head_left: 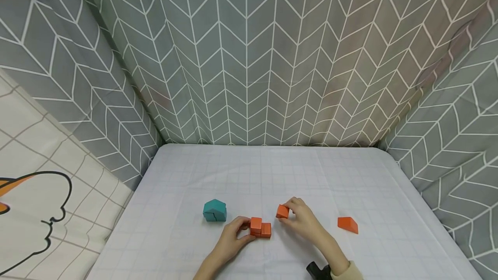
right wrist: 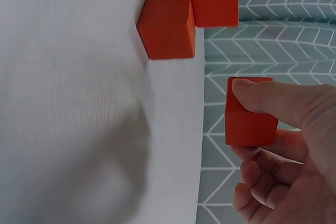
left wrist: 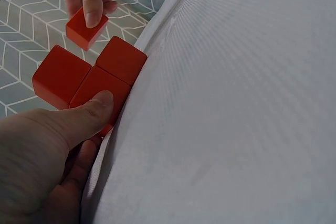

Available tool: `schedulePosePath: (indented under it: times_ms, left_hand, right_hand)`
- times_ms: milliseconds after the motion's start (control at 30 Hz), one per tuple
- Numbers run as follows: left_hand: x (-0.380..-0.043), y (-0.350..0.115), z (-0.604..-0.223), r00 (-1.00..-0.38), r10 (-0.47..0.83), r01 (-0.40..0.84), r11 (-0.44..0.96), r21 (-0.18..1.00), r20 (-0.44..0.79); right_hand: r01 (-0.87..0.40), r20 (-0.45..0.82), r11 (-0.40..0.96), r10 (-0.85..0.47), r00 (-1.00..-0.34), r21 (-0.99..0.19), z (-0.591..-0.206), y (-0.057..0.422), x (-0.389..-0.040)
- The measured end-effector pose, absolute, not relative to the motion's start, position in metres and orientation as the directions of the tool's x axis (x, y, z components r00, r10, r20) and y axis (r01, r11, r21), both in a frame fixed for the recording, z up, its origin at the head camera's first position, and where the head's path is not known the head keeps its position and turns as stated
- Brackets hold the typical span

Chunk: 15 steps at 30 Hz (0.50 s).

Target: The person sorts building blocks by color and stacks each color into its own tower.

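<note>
My left hand (head_left: 232,237) pinches a lower block of a small stack of orange blocks on the table, thumb on its near face. One orange cube (head_left: 256,224) sits on top, and another orange block (head_left: 266,230) stands beside the gripped one, to the right. To the right of the stack, my right hand (head_left: 305,223) holds a further orange block (right wrist: 252,114) between thumb and fingers. That block is raised above the table, apart from the stack in the right wrist view. Part of the gripped block lies hidden behind my left thumb (left wrist: 94,111).
A teal block group (head_left: 215,210) with a peaked outline stands left of the stack. An orange block with a slanted side (head_left: 347,224) lies to the right. The white cloth-covered table (head_left: 272,172) ends at a patterned curtain (head_left: 249,55) behind.
</note>
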<state>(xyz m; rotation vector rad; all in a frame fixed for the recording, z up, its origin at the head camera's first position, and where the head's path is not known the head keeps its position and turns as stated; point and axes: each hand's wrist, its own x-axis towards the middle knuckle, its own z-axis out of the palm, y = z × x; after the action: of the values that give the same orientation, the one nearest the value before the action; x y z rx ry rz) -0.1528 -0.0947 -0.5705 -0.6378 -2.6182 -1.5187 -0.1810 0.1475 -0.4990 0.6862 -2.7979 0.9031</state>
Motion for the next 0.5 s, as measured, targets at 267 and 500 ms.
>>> schedulePosePath:
  times_ms: [267, 500]
  left_hand:
    - [-0.154, -0.095, -0.571, -0.918, 0.326, 0.358, 0.434, 0.827, 0.226]
    - [-0.153, -0.095, -0.571, -0.902, 0.33, 0.404, 0.422, 0.811, 0.278]
  right_hand:
    - [-0.497, 0.215, 0.669, -0.462, -0.861, -0.553, -0.498, 0.137, -0.172]
    - [-0.528, 0.195, 0.633, -0.519, -0.832, -0.566, -0.499, 0.129, -0.166]
